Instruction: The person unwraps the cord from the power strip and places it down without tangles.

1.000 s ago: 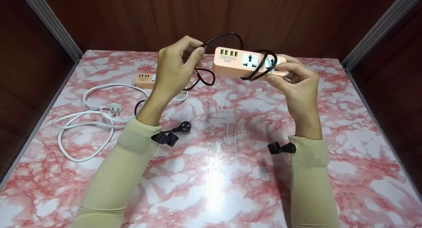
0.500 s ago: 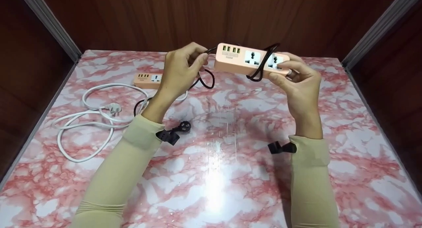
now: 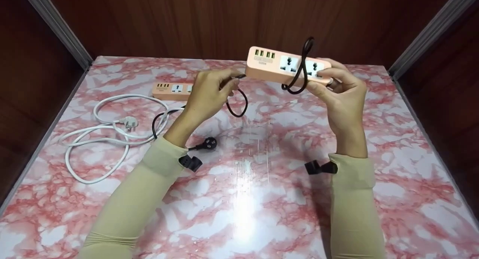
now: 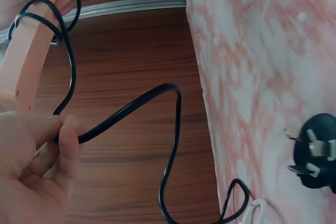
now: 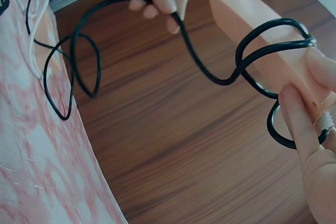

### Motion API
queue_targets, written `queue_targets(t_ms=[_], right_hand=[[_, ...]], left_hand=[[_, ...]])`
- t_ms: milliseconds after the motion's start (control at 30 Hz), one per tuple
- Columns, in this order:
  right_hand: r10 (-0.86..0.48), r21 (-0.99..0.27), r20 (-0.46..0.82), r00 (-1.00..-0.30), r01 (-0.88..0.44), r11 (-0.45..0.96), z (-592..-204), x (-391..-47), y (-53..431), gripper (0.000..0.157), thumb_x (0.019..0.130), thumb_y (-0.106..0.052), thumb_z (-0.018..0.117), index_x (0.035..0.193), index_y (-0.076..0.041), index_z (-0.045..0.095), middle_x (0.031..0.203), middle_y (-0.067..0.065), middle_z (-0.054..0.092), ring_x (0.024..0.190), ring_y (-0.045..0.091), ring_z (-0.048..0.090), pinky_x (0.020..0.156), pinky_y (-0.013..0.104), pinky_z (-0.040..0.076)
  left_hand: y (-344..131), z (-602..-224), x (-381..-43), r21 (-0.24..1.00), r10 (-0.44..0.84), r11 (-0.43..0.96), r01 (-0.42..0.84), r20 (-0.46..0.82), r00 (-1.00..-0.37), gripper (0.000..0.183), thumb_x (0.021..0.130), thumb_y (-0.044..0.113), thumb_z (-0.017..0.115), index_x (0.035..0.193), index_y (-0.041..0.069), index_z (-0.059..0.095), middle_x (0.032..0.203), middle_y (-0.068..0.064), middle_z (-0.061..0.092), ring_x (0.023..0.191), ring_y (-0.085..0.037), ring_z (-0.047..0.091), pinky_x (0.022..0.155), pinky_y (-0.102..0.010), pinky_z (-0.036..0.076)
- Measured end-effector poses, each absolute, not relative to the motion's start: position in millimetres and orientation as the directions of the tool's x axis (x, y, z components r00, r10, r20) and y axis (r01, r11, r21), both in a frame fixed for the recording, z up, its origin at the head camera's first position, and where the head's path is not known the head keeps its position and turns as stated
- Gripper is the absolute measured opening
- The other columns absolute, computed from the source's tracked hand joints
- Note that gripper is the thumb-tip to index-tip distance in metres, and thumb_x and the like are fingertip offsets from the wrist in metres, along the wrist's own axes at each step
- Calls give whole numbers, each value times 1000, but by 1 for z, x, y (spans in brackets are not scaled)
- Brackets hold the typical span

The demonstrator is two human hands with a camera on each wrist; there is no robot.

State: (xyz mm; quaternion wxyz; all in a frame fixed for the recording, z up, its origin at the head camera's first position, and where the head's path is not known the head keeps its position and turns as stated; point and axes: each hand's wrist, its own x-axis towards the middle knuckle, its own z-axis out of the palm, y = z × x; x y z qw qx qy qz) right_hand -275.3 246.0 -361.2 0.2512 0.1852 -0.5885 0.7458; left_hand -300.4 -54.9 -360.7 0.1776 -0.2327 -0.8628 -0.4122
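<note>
My right hand grips the right end of a peach-coloured power strip, held up above the table with its USB ports and white sockets facing me. A black power cord loops round the strip near that end. My left hand pinches the cord between thumb and fingers, just left of the strip. From the pinch, the black cord hangs in a loose loop down to the table. Its black plug lies on the table close to my left wrist.
A second peach power strip lies at the back left, partly behind my left hand. Its white cord spreads in loops on the left, with a white plug. Dark wood panels enclose the marbled table.
My left hand has moved right and lower with the cord. The wraps round the strip have loosened into a taller loop. My right hand has shifted slightly right with the strip.
</note>
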Motion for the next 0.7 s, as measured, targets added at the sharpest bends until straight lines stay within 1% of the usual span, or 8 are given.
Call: queue_targets(t_ms=[167, 233, 300, 400, 500, 600, 700], right_hand=[[160, -794, 564, -810, -586, -163, -361, -275, 246, 32, 75, 19, 87, 103, 21, 70, 130, 24, 67, 100, 26, 72, 79, 26, 62], [158, -797, 564, -810, -585, -153, -361, -275, 247, 32, 75, 19, 87, 103, 20, 71, 130, 23, 67, 101, 27, 72, 80, 26, 61], [156, -796, 568, -808, -588, -146, -361, -276, 247, 32, 75, 19, 87, 103, 20, 71, 130, 23, 67, 101, 27, 71, 80, 26, 61], [150, -790, 582, -799, -600, -129, -361, -276, 247, 32, 75, 19, 87, 103, 21, 70, 130, 23, 68, 102, 27, 71, 80, 26, 61], [158, -785, 585, -796, -604, -138, -361, -276, 247, 33, 74, 19, 87, 102, 21, 70, 128, 23, 68, 101, 28, 71, 79, 26, 60], [168, -782, 586, -793, -607, -142, -361, -277, 246, 32, 74, 19, 87, 100, 21, 70, 127, 23, 69, 103, 29, 71, 80, 26, 60], [175, -778, 588, -790, -611, -145, -361, -278, 246, 31, 74, 19, 88, 99, 21, 71, 126, 23, 69, 104, 31, 70, 82, 27, 59]], left_hand=[[-58, -367, -295, 597, 293, 580, 554, 481, -826, 19, 105, 15, 68, 117, 9, 82, 92, -4, 78, 77, -15, 68, 72, -31, 52], [-58, -370, -292, 582, 313, 587, 562, 477, -821, 20, 105, 15, 69, 118, 8, 81, 98, -6, 79, 82, -16, 69, 75, -32, 54], [-58, -372, -290, 561, 342, 589, 581, 478, -809, 20, 104, 14, 69, 118, 7, 81, 101, -8, 79, 84, -18, 70, 77, -34, 56], [-58, -375, -285, 517, 393, 591, 619, 485, -781, 19, 104, 12, 70, 117, 7, 82, 97, -9, 77, 83, -21, 69, 77, -35, 55], [-58, -377, -279, 480, 437, 588, 651, 489, -755, 19, 104, 12, 69, 118, 9, 82, 91, -8, 75, 79, -22, 66, 72, -36, 50], [-58, -378, -273, 444, 466, 587, 677, 499, -731, 19, 104, 15, 69, 118, 11, 82, 92, -7, 75, 80, -23, 65, 71, -39, 50], [-59, -378, -267, 414, 491, 585, 697, 503, -712, 19, 105, 15, 67, 117, 12, 81, 96, -7, 76, 83, -23, 68, 75, -41, 53]])
